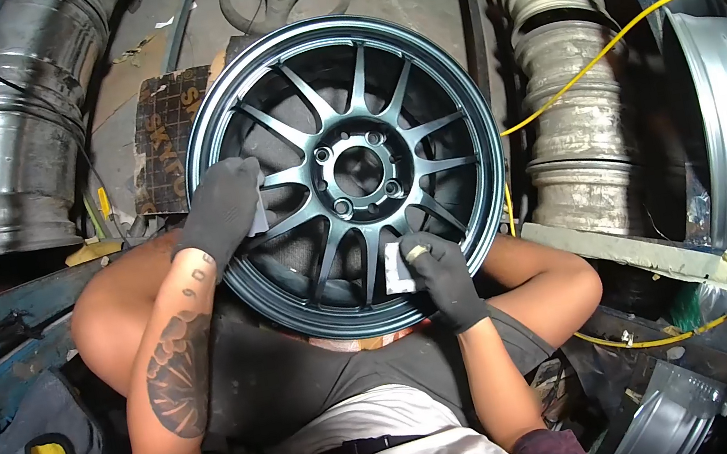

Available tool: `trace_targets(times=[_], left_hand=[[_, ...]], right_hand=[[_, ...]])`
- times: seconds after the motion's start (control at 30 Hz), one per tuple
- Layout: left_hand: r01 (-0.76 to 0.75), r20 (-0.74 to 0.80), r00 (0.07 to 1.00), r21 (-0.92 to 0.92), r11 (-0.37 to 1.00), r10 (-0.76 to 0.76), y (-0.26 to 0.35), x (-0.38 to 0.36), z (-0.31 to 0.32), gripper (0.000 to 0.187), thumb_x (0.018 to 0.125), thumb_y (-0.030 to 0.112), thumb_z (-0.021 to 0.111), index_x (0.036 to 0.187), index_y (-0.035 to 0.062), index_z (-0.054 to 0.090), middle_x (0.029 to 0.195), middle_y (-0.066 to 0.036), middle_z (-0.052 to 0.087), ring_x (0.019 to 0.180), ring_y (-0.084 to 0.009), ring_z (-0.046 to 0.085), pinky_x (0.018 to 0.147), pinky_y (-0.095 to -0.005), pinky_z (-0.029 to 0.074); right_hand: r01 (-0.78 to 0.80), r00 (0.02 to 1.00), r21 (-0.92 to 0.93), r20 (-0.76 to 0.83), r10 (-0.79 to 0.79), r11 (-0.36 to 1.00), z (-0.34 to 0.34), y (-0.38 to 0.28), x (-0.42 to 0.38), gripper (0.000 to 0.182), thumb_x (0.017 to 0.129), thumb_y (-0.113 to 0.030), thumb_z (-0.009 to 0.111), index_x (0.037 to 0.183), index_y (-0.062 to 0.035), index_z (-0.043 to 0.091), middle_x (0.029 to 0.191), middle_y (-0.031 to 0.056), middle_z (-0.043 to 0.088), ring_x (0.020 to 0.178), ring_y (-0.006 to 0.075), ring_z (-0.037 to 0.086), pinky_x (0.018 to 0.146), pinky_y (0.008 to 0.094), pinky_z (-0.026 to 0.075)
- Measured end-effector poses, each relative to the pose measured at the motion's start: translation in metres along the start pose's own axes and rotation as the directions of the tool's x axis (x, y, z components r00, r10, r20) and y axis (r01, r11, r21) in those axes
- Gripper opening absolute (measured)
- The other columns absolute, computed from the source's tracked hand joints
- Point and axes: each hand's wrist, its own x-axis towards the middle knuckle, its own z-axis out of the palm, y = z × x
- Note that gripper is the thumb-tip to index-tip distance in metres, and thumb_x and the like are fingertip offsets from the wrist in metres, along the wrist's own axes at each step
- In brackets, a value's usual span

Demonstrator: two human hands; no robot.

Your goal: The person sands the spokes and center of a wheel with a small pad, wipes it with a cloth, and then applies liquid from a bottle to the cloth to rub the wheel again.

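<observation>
While the dark wheel rim (329, 123) lies face up over the person's lap, the gloved left hand (228, 202) is on its spokes, its grip closed around what seems to be a pale pad (258, 218), largely hidden. The gloved right hand (442, 276) pinches a white cloth (398, 269) in a closed grip at the rim's near edge.

The wheel rim (329, 175), a dark metallic blue-green with a glossy outer lip, slender spokes and round holes about its open centre, lies face up across the near middle of the scene. A pale pad (260, 216) is at its left spokes, mostly covered. A white pad (397, 270), smudged grey, is over its near spokes, right of centre.
</observation>
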Motion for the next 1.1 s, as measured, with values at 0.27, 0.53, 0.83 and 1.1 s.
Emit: trace_targets(times=[0.27, 0.53, 0.83, 1.1], left_hand=[[0.079, -0.233, 0.971, 0.127, 0.989, -0.047, 0.065, 0.021, -0.007, 0.019, 0.088, 0.018, 0.073, 0.099, 0.0031, 0.068, 0.103, -0.019, 0.066, 0.096, -0.0395, 0.069, 0.086, -0.0493, 0.055], [-0.106, -0.048, 0.994, -0.208, 0.972, 0.098, 0.103, 0.007, 0.006, 0.018, 0.1, 0.016, 0.058, 0.103, 0.0004, 0.066, 0.085, -0.014, 0.069, 0.071, -0.0249, 0.07, 0.064, -0.0368, 0.055], [0.056, 0.513, 0.843, -0.388, 0.92, 0.165, 0.134, -0.022, 0.013, 0.02, 0.098, 0.023, 0.071, 0.101, 0.0037, 0.071, 0.078, -0.002, 0.065, 0.062, -0.0084, 0.062, 0.056, -0.0269, 0.049], [-0.246, 0.368, 0.89, -0.111, 0.963, 0.269, 0.127, -0.036, 0.02, 0.03, 0.094, 0.028, 0.07, 0.115, 0.0057, 0.072, 0.086, -0.017, 0.072, 0.076, -0.0264, 0.072, 0.073, -0.0398, 0.056]], right_hand=[[0.099, 0.992, -0.135, 0.095, -0.087, 0.986, 0.035, 0.002, -0.019, 0.035, 0.109, -0.03, 0.057, 0.109, 0.0031, 0.066, 0.093, 0.0061, 0.064, 0.088, 0.0128, 0.058, 0.083, 0.0298, 0.05], [0.099, 0.995, -0.267, 0.045, -0.091, 0.959, 0.042, -0.018, -0.021, 0.033, 0.105, -0.032, 0.066, 0.103, 0.0007, 0.063, 0.088, 0.0034, 0.065, 0.076, 0.0116, 0.055, 0.072, 0.0281, 0.049], [0.114, 0.988, 0.081, -0.11, -0.105, 0.99, 0.028, -0.055, -0.028, 0.026, 0.096, -0.018, 0.077, 0.112, 0.0006, 0.067, 0.098, 0.0017, 0.069, 0.087, 0.0069, 0.063, 0.08, 0.0237, 0.051], [0.284, 0.954, -0.273, 0.176, -0.242, 0.919, -0.021, -0.047, -0.054, 0.027, 0.095, -0.008, 0.069, 0.119, -0.0011, 0.06, 0.118, 0.0175, 0.071, 0.1, 0.0308, 0.074, 0.082, 0.0385, 0.061]])
